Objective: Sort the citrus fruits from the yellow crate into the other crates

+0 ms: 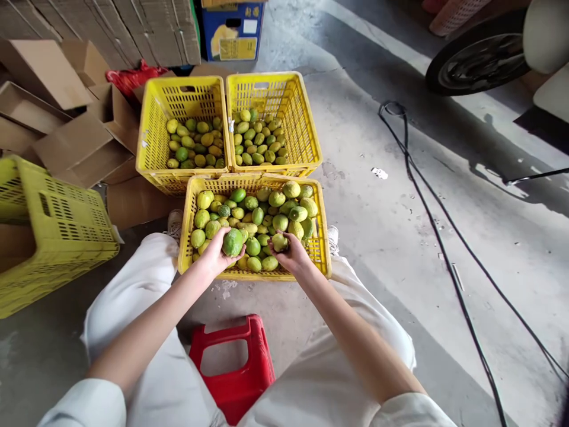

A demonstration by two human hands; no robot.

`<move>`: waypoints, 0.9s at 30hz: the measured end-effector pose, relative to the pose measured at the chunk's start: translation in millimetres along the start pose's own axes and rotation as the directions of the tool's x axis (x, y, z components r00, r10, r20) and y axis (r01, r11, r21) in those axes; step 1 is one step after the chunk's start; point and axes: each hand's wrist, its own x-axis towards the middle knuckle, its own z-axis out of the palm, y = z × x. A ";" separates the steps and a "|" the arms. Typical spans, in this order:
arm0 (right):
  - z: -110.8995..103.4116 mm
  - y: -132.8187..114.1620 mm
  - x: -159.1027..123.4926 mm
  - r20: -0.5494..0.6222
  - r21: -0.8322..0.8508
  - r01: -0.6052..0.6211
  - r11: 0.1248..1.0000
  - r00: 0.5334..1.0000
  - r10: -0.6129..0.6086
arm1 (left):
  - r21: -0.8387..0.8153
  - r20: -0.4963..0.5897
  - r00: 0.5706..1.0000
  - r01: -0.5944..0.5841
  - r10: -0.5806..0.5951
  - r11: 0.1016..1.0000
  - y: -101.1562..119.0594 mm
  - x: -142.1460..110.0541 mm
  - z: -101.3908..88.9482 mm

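Over the near yellow crate, which is heaped with green and yellow-green lemons, both my hands are at work. My left hand is closed round a large green lemon. In my right hand sits a smaller yellow-green lemon, the fingers curled about it. Behind stand two more yellow crates: the back left crate and the back right crate, each partly filled with smaller, yellower fruit.
A red plastic stool is between my legs. On the left are an overturned yellow crate and brown cardboard boxes. A blue carton stands behind the crates. Black cable and a vehicle wheel are at right.
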 end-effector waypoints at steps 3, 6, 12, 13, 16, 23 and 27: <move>5.4 8.1 11.2 0.058 -0.109 0.048 0.993 0.997 -0.042 | -0.044 0.023 1.000 0.006 -0.005 0.999 -1.2 0.2 -7.6; 17.1 9.9 16.9 0.138 -0.220 0.112 0.969 0.987 -0.083 | -0.080 0.033 0.999 0.018 -0.015 0.997 0.3 -1.4 -15.0; 63.7 -16.9 34.8 0.269 -0.379 0.316 0.870 0.937 -0.223 | -0.101 0.062 0.998 0.030 -0.024 0.994 11.1 -8.7 -27.1; 75.5 -25.3 40.0 0.275 -0.387 0.345 0.855 0.928 -0.251 | -0.110 0.067 0.997 0.034 -0.026 0.993 13.1 -10.1 -28.4; 113.7 -52.7 56.3 0.277 -0.385 0.421 0.821 0.902 -0.332 | -0.133 0.079 0.996 0.048 -0.037 0.990 18.6 -14.0 -30.3; 155.6 -97.0 69.5 0.240 -0.223 0.556 0.801 0.828 -0.508 | -0.118 0.081 0.995 0.060 -0.051 0.991 23.8 -17.2 -28.7; 129.7 -105.7 60.1 0.180 -0.023 0.566 0.824 0.813 -0.553 | -0.102 0.060 0.996 0.071 -0.065 0.992 20.4 -12.8 -27.8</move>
